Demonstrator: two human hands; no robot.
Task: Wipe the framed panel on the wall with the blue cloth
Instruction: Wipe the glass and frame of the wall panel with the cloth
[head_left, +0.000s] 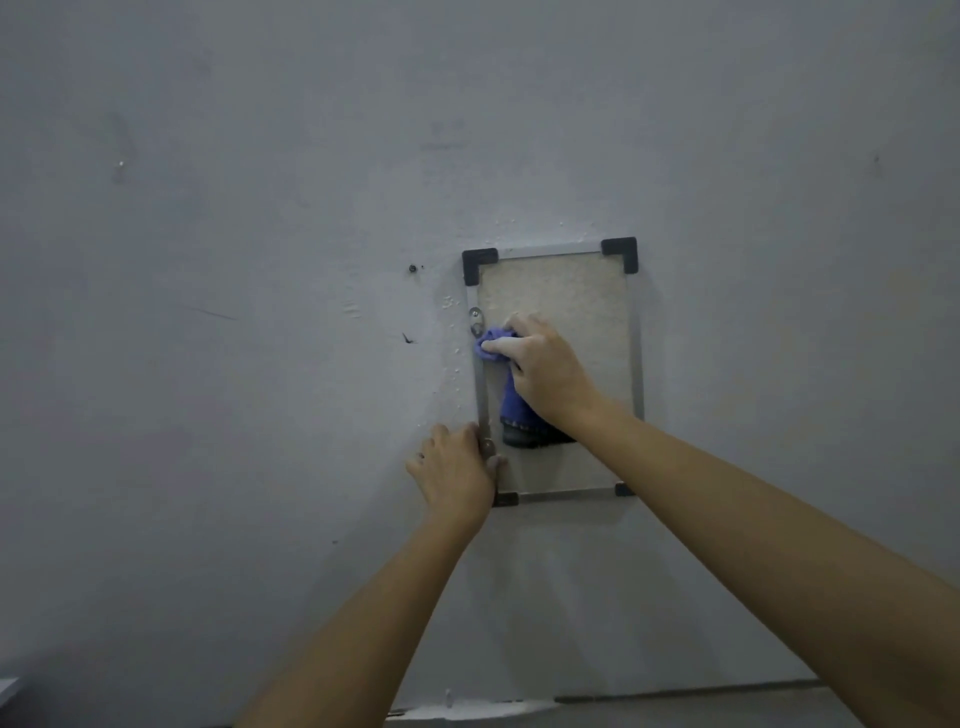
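1 grey painted wall (208, 364) filled nearly the whole view, scuffed and pitted in spots. mounted on it, right of centre, hung the framed panel (571, 296): upright rectangle, thin metal rim, pale speckled face. 2 bare forearms (753, 519) reached up to it from the bottom edge. right hand (550, 374) sat on the panel's left half at about mid-height, fingers curled round a bunched part of the blue cloth (496, 345), pressing it against the face just beside the left rim. rest of the cloth hung down under the palm and ended in a darker hem lying on the panel's lower part. left hand (457, 473) was at the lower left of the frame, fingers fairly straight and flat on the wall just outside the rim, thumb laid across the rim itself; it gripped nothing, only pressed. 4 black corner caps (621, 253) sat on the frame, top 2 in full view, bottom 2 partly hidden by the left hand and the right forearm. 1 small metal clip (475, 318) sat on the left rim just above the cloth. 1 dark screw (412, 268) stuck in the wall left of the top-left cap, with 1 short dark mark (408, 339) below it.
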